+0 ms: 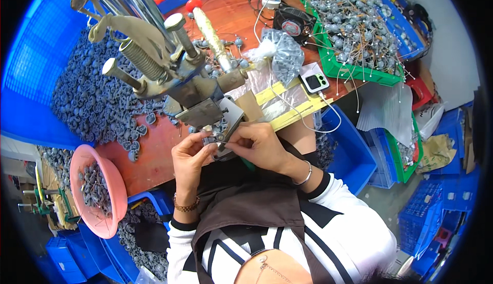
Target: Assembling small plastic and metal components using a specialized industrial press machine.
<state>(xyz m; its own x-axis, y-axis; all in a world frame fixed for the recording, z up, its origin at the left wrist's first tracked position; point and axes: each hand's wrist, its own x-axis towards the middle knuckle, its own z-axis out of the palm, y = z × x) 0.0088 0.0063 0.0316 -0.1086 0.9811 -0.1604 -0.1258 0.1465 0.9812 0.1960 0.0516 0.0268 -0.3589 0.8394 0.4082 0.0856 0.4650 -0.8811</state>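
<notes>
My left hand (191, 154) pinches a small grey part (209, 140) between thumb and fingertips, at the front of a metal hand press (200, 91). My right hand (261, 144) is closed at the other side of the same spot, its fingertips meeting beside the press's small metal fixture (221, 130). What the right fingers grip is hidden. The press has bolts, a thick spring and a lever (210, 35) with a red knob. Left of it, a large pile of dark grey moulded parts (97, 89) spreads from a blue bin onto the red-brown tabletop (149, 161).
A pink basin (117, 194) of wired parts stands at the table's left edge. Far right, a green tray (328, 60) overflows with grey pieces on wires. A small fan (292, 24), a white device (314, 82) and cables lie behind the press. Blue crates (354, 155) flank me.
</notes>
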